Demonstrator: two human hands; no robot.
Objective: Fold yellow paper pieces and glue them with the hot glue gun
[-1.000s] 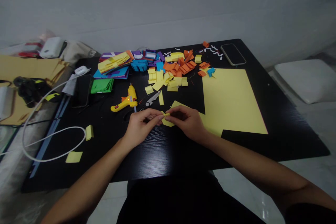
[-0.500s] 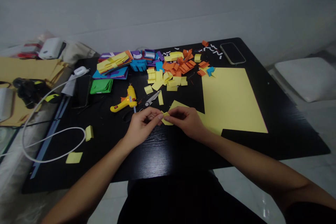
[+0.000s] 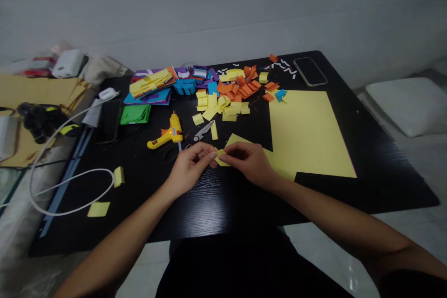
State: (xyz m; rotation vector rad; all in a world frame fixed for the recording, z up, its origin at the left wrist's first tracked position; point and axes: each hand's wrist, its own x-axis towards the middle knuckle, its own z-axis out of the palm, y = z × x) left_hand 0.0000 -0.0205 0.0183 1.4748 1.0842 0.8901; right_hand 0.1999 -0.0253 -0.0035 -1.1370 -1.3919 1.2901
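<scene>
Over the black table, my left hand [image 3: 193,166] and my right hand [image 3: 248,162] pinch a small piece of yellow paper [image 3: 220,157] between thumbs and fingers. Its folds are partly hidden by my fingertips. Just beyond my left hand lie scissors [image 3: 202,133], their handles partly covered, and a yellow glue gun [image 3: 169,134] with a small light lit on it. A narrow yellow paper strip [image 3: 214,130] rests beside the blades. To the right spreads a large yellow sheet [image 3: 310,130] with a cut-out edge, partly under my right hand.
Folded yellow pieces [image 3: 223,108] and orange pieces [image 3: 240,87] are heaped at the back. Left of them are stacked coloured papers [image 3: 152,84] and green paper [image 3: 135,114]. A phone [image 3: 310,71] lies back right. A white cable [image 3: 73,179] loops at left near two yellow pieces.
Almost nothing differs. Both hands keep their pinch on the yellow paper in the same place, and the view has shifted very slightly.
</scene>
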